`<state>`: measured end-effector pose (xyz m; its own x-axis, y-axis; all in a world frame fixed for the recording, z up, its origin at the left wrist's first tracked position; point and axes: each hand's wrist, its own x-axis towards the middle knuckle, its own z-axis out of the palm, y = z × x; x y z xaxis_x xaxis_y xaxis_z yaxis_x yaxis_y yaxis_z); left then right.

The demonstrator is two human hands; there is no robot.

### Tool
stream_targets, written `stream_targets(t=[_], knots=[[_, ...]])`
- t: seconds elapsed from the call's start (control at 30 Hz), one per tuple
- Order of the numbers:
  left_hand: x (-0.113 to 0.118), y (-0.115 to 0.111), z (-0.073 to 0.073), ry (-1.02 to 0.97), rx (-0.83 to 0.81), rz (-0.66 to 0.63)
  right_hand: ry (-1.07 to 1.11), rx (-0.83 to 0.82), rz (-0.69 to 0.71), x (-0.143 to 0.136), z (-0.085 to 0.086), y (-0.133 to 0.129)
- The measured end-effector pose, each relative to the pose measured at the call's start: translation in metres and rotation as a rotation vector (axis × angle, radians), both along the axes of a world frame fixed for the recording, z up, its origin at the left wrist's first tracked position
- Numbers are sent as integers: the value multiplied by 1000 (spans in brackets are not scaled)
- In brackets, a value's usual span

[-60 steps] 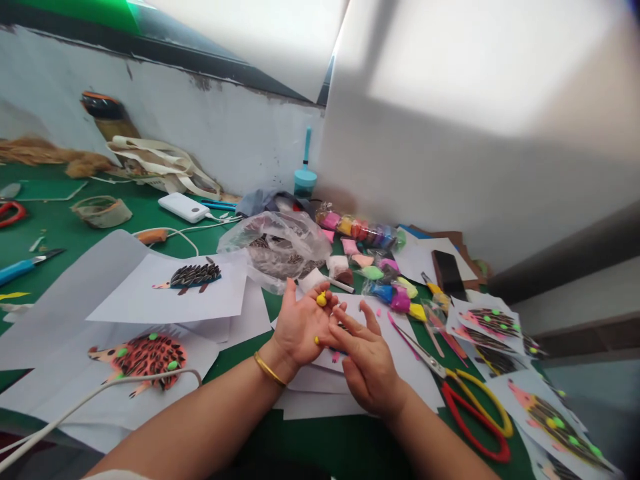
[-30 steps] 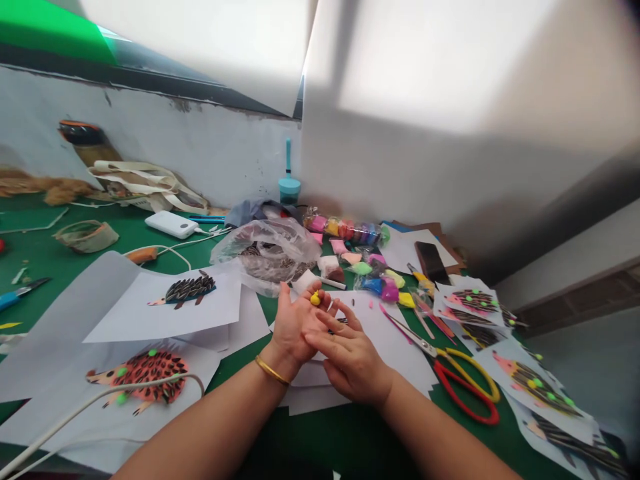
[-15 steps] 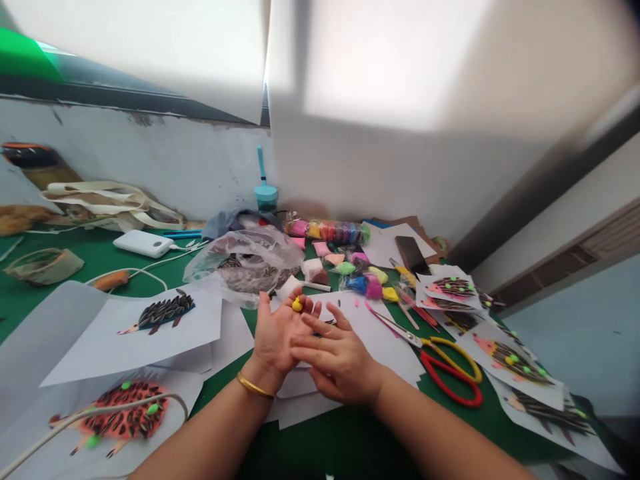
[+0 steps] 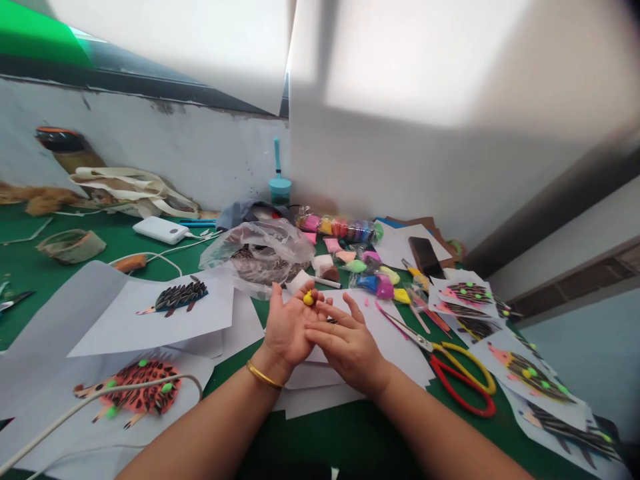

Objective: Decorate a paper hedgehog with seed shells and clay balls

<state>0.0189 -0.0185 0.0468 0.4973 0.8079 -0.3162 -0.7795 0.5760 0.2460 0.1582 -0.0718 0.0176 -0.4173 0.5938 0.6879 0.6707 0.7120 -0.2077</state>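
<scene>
My left hand is turned palm up, with a gold bangle at the wrist, and carries a small lump of yellow clay on its slightly curled fingers. The lump looks rounded with a small point on top. My right hand lies across the left palm, fingers stretched out and touching it, just below the clay. Under both hands are white paper sheets, partly hidden by them. To the right, scissors with one red and one yellow handle lie open on the paper and table.
Hedgehog pictures covered in seeds lie left and right. Behind my hands are a plastic bag of seeds and colored clay packets. A phone, a power bank and a cable lie around.
The view has shifted, so the whole scene sits further right and slightly higher. The yellow clay stays on my left fingers, and my right hand still rests across the palm.
</scene>
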Motion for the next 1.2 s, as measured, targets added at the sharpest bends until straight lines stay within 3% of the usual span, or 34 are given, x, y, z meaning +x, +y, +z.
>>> stream_targets(t=[0.13, 0.23, 0.4, 0.5, 0.77, 0.93, 1.1, 1.2], knots=[[2, -2, 2, -16, 20, -36, 138, -72, 22, 2, -1, 2], [1, 0, 2, 3, 56, 7, 245, -157, 3, 12, 2, 6], [-3, 14, -3, 209, 87, 166, 497, -308, -362, 57, -4, 17], [-4, 21, -10, 364, 59, 222, 601, -455, -438, 83, -11, 23], [-5, 26, -17, 377, -20, 156, 370, -633, -353, 94, -22, 22], [-7, 26, -15, 324, -34, 144, 214, -561, -296, 90, -32, 23], [-7, 26, -14, 324, -69, 151, 198, -565, -346, 88, -36, 26], [-7, 25, -14, 317, -70, 150, 171, -531, -289, 87, -37, 27]])
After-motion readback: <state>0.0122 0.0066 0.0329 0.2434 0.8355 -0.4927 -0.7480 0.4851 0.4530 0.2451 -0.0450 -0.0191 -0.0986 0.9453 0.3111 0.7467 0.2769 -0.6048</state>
